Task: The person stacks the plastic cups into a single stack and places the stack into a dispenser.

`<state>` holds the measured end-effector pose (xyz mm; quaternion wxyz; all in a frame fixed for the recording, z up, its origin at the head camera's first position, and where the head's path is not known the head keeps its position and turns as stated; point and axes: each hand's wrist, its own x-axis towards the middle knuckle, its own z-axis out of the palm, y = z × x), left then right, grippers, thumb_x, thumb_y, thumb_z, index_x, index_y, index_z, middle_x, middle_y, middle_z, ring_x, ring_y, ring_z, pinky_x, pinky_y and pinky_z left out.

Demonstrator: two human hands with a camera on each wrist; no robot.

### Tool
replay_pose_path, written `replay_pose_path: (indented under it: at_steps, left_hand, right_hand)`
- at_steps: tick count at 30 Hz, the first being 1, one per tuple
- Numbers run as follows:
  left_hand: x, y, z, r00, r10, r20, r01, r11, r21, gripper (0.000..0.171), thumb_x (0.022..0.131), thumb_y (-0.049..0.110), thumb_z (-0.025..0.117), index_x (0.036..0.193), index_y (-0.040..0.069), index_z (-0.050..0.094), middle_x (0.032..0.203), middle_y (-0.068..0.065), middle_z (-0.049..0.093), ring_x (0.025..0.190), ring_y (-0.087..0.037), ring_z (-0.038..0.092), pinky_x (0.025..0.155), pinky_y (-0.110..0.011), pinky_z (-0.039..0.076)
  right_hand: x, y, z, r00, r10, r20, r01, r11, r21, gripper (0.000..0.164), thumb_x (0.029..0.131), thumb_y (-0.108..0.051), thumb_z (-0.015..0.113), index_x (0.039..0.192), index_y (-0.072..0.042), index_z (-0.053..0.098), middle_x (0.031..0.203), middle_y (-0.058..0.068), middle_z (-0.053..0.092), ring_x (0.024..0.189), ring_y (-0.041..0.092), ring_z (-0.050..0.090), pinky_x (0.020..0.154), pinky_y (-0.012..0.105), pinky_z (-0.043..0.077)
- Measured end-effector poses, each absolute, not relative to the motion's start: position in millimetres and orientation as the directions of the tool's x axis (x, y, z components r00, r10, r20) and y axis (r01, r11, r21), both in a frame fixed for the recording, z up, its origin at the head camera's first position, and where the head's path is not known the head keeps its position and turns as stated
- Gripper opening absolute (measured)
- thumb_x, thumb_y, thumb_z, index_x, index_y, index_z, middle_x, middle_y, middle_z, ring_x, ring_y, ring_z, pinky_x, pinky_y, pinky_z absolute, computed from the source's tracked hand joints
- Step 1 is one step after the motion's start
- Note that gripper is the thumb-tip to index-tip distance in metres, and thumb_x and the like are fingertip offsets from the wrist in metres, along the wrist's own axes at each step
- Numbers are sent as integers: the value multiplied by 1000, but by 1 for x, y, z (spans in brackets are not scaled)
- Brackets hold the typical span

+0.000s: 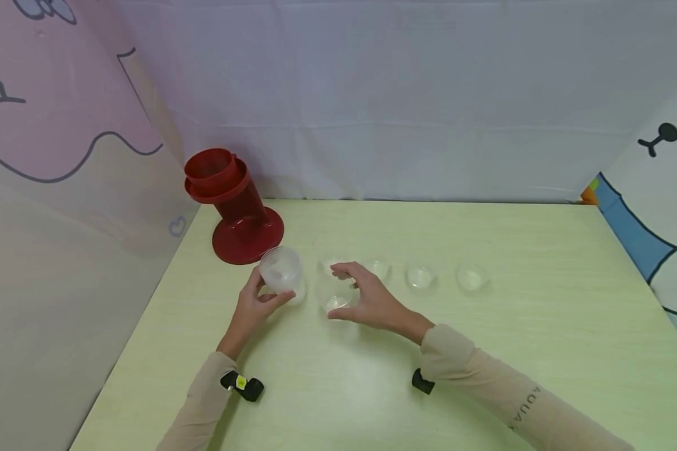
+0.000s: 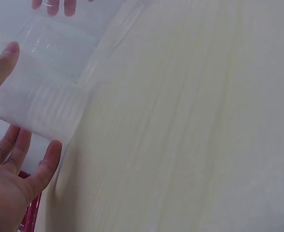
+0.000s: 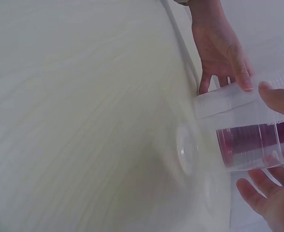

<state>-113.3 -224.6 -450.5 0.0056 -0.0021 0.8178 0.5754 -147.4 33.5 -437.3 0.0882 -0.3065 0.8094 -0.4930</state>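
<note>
My left hand (image 1: 257, 307) grips a stack of clear plastic cups (image 1: 282, 272), thumb on the near side and fingers on the far side. Just to the right, my right hand (image 1: 372, 300) holds a single clear plastic cup (image 3: 248, 145) between its thumb and spread fingers. That cup is close beside the stack in the right wrist view. The left wrist view has the ribbed side of the stack (image 2: 55, 108) between the thumb and fingers of my left hand (image 2: 11, 183).
More clear cups, including one cup (image 1: 420, 275) and a rightmost cup (image 1: 472, 277), stand in a row on the pale table (image 1: 541, 351). A red plastic stand (image 1: 248, 235) with a round base is at the back left. A printed cloth (image 1: 372, 113) hangs behind.
</note>
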Motion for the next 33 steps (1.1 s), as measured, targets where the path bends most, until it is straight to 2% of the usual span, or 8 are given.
replay_pose_path:
  at_steps: [4,11,15,17,22,24,28,33]
  left_hand:
    - [-113,-225,-452,-1000,2,-13,-11,337,941,80,82,21,76,145,18,28,141,-8,41,123,-26,44,87,-27,51]
    - [-113,-225,-453,-1000,-2,-15,-14,338,941,80,82,22,76,146,18,28,141,-8,41,123,-26,44,89,-30,51]
    - [-113,-227,-458,-1000,-6,-15,-16,338,941,80,82,24,76,145,19,28,142,-7,40,123,-26,44,90,-33,50]
    - [-113,-227,-458,-1000,-3,-9,-10,336,942,80,82,23,76,146,18,28,142,-7,40,124,-26,43,91,-33,50]
    - [-115,-228,-461,-1000,4,-9,-7,326,945,80,82,18,75,146,16,27,142,-9,39,124,-27,44,89,-30,50]
    - [-118,-232,-469,-1000,1,-11,-10,321,947,81,81,20,76,146,19,28,142,-7,39,123,-26,44,89,-30,50]
    - [-122,-236,-482,-1000,-2,-5,-5,319,948,82,80,27,77,145,26,28,142,-2,39,122,-25,45,89,-30,51]
    - [-123,-236,-483,-1000,4,18,19,320,947,82,78,33,78,144,28,29,140,-2,41,115,-27,50,87,-31,52]
  right_hand:
    - [-147,33,-442,-810,-561,171,-408,331,-851,77,71,-18,84,136,-11,44,128,6,54,117,21,50,90,41,46]
    - [-144,31,-453,-831,-518,201,-382,269,-884,75,70,-12,83,133,-11,42,122,12,59,114,30,53,88,43,46]
    - [-143,30,-459,-842,-501,200,-363,253,-897,73,70,-14,84,131,-11,43,121,14,59,114,30,53,88,42,47]
    - [-142,29,-461,-850,-490,192,-354,262,-898,72,70,-15,84,129,-8,44,122,14,59,114,28,53,88,41,47]
    - [-140,27,-463,-869,-459,183,-322,245,-914,69,68,-10,85,125,0,46,122,17,57,115,29,53,92,47,47]
    - [-139,27,-462,-874,-452,181,-310,230,-923,69,68,-10,85,125,0,46,122,17,57,116,29,53,93,49,46]
    - [-139,27,-462,-875,-453,169,-294,220,-930,68,70,-13,85,125,-2,46,123,15,58,116,22,54,94,45,47]
    - [-140,29,-463,-869,-460,184,-305,204,-930,67,70,-14,85,125,-3,47,123,16,58,115,21,54,91,46,49]
